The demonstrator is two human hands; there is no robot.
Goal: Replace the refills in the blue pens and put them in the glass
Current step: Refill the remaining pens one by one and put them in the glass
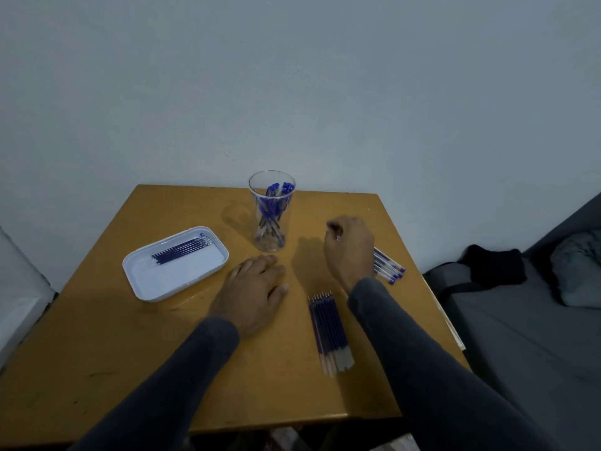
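Right hand (349, 247) over pens (388, 266); left hand (255, 288) flat.

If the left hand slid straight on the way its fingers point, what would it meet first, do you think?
Probably the glass of blue pens: the left hand lies flat with its fingertips just short of the base, though depth is unclear.

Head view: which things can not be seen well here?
- Pens on the table: the right hand covers their left part, so no count.
- Right hand's fingers: curled away; whether they grip a pen is unclear.
- Pens in the glass: overlapping, too small to count.
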